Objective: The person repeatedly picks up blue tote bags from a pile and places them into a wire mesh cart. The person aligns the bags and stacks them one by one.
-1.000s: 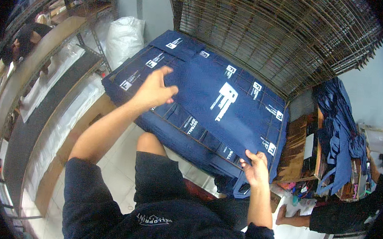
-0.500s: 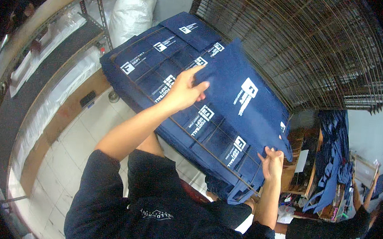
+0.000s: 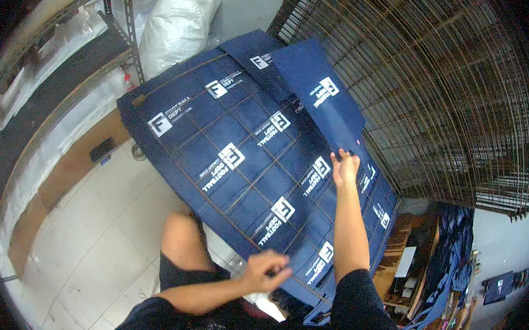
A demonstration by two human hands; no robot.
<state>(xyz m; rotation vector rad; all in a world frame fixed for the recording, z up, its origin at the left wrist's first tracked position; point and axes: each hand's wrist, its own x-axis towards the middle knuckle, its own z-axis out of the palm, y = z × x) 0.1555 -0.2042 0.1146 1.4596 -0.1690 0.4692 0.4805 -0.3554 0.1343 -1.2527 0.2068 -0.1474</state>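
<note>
Pinch grip, right hand, on near end of navy fabric panel, beside raised wire racks. Left hand curled, contents unclear. Best handled by edges, clear of white print

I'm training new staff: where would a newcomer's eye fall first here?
Probably on the white-printed blue cloths spread across the centre. Next, the tilted wire racks filling the upper right, then the right hand holding the near end of a blue panel towards the far side.
</note>
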